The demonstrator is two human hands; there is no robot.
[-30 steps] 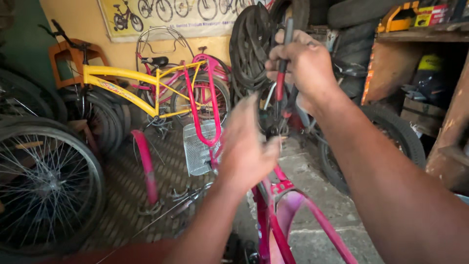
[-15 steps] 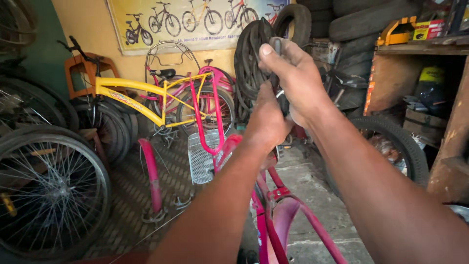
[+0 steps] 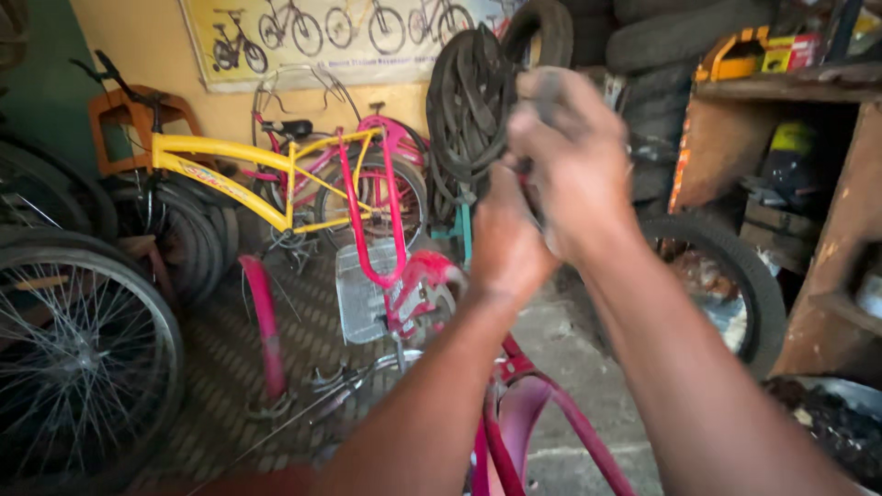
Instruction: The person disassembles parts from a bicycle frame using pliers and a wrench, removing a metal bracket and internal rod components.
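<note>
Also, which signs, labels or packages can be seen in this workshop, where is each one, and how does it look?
Poster: on the yellow back wall, top of view; wide, pale rectangle with small bicycle drawings.
Yellow-orange case: on the wooden shelf, upper right; boxy.
Small box: beside the case on that shelf; red and yellow-green, print too blurred to make out.
Frame decal: along the yellow bicycle's tube, left; thin coloured strip.
No screens in view.

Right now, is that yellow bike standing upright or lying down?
Upright. The yellow bike stands against the wall, its top tube roughly level, among other bikes. What props it up cannot be seen.
</note>
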